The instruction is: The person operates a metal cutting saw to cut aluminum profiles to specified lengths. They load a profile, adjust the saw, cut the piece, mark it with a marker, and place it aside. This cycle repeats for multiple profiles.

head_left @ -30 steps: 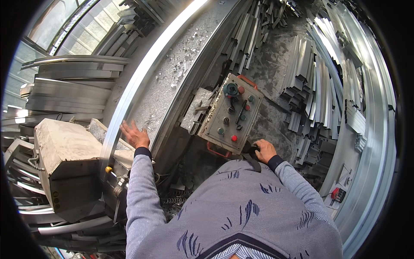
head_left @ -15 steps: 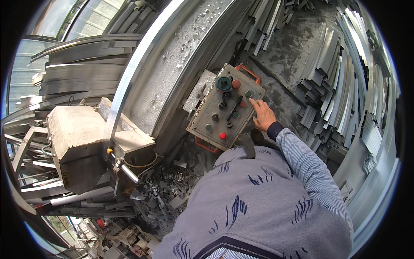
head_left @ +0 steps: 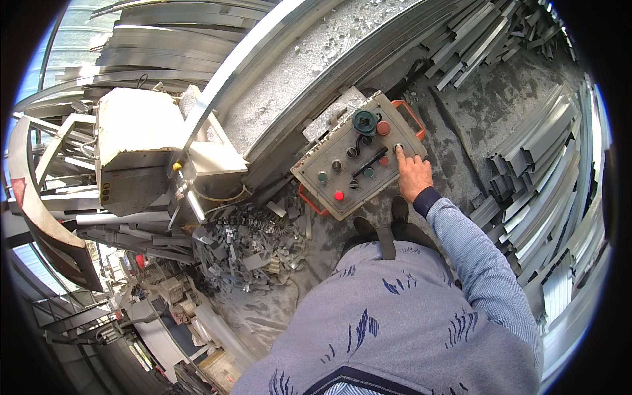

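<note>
My right hand (head_left: 416,178) reaches over a grey control box (head_left: 375,189) with scuffed edges. Its index finger is stretched out, the fingertip on a push button near the box's right side and mostly covering it. The other fingers are loosely bent and hold nothing. Around it on the panel are a red button (head_left: 383,128), a large dark green round fitting (head_left: 364,121), a black bar-shaped piece (head_left: 370,163), several dark knobs and green buttons. A red button (head_left: 339,195) glows at the near edge. My left hand is out of view.
Orange handles (head_left: 409,120) stick out from the box's ends. Left of it stands a machine with a pale housing (head_left: 139,125) and a long metal profile (head_left: 230,62). Metal offcuts (head_left: 247,253) are heaped on the floor; stacked profiles (head_left: 526,158) lie at right.
My right index fingertip has moved from just beside the green button onto it. The view has shifted, so more of the floor at lower left and my shoes now show.
</note>
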Action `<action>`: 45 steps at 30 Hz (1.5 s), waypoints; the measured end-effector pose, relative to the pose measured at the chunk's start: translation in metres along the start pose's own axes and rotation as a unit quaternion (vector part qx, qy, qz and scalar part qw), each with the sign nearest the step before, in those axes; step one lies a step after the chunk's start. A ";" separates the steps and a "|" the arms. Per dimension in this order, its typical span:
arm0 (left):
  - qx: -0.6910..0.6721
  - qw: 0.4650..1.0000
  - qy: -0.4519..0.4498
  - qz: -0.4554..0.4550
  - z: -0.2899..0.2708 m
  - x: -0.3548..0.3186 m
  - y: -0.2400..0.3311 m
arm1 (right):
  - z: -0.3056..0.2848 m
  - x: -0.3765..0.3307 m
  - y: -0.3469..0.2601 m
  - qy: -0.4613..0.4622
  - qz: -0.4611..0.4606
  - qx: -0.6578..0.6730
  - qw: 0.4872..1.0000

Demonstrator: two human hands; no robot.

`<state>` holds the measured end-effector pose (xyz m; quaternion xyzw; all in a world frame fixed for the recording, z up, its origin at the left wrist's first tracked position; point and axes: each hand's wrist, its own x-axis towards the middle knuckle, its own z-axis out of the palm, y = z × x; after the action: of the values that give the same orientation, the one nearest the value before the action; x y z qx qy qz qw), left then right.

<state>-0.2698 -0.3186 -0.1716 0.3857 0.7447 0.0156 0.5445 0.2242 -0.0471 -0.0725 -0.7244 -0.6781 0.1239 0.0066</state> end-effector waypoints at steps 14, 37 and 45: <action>-0.280 0.958 0.059 0.004 0.083 -0.037 -0.042 | 0.013 0.018 0.007 -0.060 0.009 -0.069 0.996; -0.040 0.990 0.133 0.027 0.223 -0.142 -0.202 | 0.016 0.044 0.023 -0.073 -0.004 -0.063 0.995; -0.258 0.954 0.142 -0.061 0.203 -0.120 -0.104 | 0.016 0.044 0.027 -0.091 -0.002 -0.035 0.995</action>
<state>-0.1478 -0.5432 -0.2041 0.1802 0.8069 0.2286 0.5139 0.2497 -0.0086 -0.1007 -0.7085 -0.6812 0.1661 -0.0802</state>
